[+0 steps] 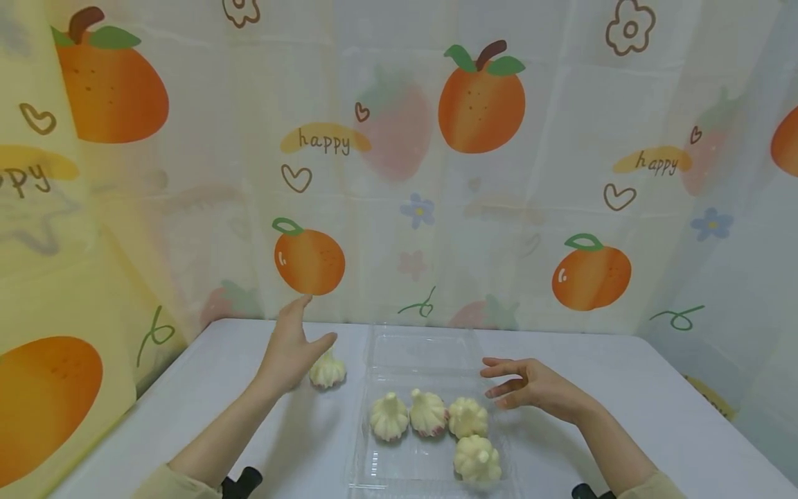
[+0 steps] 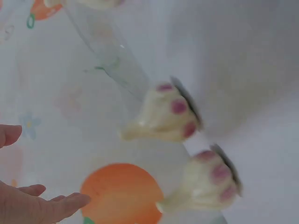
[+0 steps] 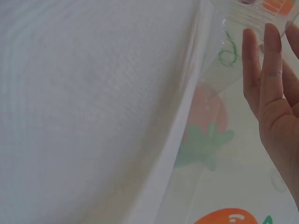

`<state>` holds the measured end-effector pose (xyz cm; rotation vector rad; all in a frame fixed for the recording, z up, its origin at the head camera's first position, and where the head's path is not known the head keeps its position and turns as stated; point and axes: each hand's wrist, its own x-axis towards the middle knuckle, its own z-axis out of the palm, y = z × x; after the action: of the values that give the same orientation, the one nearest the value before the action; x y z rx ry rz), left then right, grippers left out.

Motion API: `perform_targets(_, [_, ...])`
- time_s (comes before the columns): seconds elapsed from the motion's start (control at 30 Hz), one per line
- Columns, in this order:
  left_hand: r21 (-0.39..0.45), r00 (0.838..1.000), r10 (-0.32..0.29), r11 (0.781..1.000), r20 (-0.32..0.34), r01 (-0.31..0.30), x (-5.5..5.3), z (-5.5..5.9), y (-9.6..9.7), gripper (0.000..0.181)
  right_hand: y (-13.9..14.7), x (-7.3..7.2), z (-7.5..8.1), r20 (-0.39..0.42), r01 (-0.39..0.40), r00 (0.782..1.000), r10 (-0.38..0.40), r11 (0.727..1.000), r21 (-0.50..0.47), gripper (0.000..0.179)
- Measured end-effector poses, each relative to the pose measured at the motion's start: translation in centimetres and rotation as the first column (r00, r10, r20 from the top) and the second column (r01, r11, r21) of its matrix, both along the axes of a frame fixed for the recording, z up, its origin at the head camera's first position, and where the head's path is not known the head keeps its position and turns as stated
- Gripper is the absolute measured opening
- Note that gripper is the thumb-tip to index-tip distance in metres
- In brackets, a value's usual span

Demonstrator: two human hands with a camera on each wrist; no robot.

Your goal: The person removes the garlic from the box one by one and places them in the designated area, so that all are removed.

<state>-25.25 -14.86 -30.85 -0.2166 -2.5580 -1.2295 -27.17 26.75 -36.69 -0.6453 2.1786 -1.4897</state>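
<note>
Loose garlic [image 1: 327, 372] looked light and firm, probably a bit slick on the smooth skin; real or moulded, couldn't tell. My read: round body meant roll risk, neck was the thinnest part, so the best hold was thumb and fingers across the widest part, neck as backup. Clear box [image 1: 408, 466] looked thin-walled and flexy; I judged it would slide or bend if pushed, best steadied by the rim.

Positions: that garlic sat on the desk [image 1: 661, 388] left of centre, lower half of the head frame, just by my left hand [image 1: 291, 357], partly behind the thumb. Left wrist view had two loose ones, one mid-frame, one lower right, near each other; in the head view my left hand or wrist likely hid the second. Four more sat in the box, lower centre of the head frame, between my hands.

Left hand: fingers extended, thumb out wide, nothing in it. Right hand [image 1: 539, 389]: fingers loosely spread, holding nothing, just beside the box's right edge; contact, couldn't tell.
</note>
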Motion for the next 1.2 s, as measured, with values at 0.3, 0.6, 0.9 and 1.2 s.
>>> perform_targets(0.3, [0.016,0.997,-0.077,0.997,-0.022,0.078,1.9,0.7,3.4,0.072,0.0,0.0,0.0,0.005,0.002,1.0,-0.002,1.0,0.002,0.062])
perform_targets(0.6, [0.027,0.99,-0.142,0.989,-0.019,0.142,3.2,0.4,5.5,0.068,-0.1,0.0,-0.1,0.002,0.007,1.0,-0.007,1.0,0.006,0.061])
perform_targets(0.9, [0.078,0.964,-0.266,0.961,-0.009,0.266,3.6,-0.7,7.9,0.061,-0.1,0.1,0.0,0.003,0.004,1.0,-0.004,1.0,0.002,0.061])
perform_targets(1.2, [0.043,0.881,-0.468,0.884,0.063,0.466,4.2,-0.9,10.1,0.054,-0.2,0.2,0.1,0.007,0.008,1.0,-0.009,1.0,0.001,0.062])
